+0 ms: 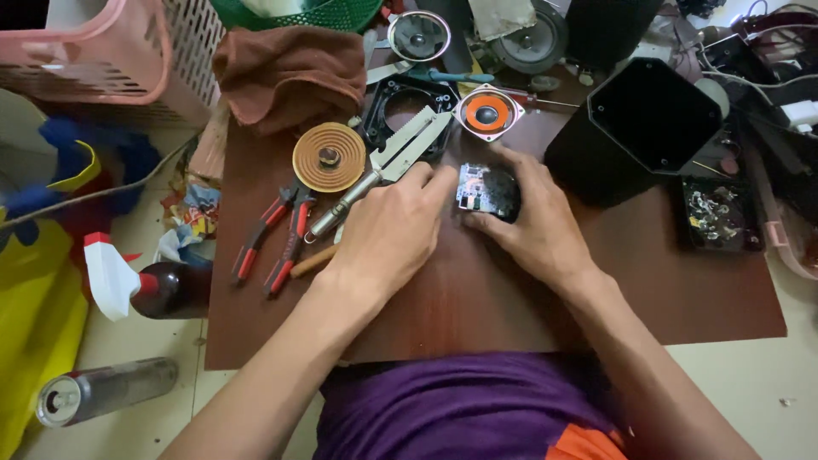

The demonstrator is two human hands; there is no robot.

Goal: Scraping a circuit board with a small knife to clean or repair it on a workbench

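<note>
Near the counter's (pixel 477 298) far edge, both hands' fingers (pixel 498 223) close around a small, black, rounded plastic module with an exposed circuit board (pixel 486 192), light and fragile, best held by its rim.

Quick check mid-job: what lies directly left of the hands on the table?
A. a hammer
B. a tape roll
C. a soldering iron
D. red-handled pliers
D: the red-handled pliers lie on the brown table, just left of the left hand.

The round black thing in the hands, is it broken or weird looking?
It looks opened up. The round black part between the left hand and right hand has a bare circuit board showing, with no cover over it. Loose speaker pieces lie beside it.
</note>
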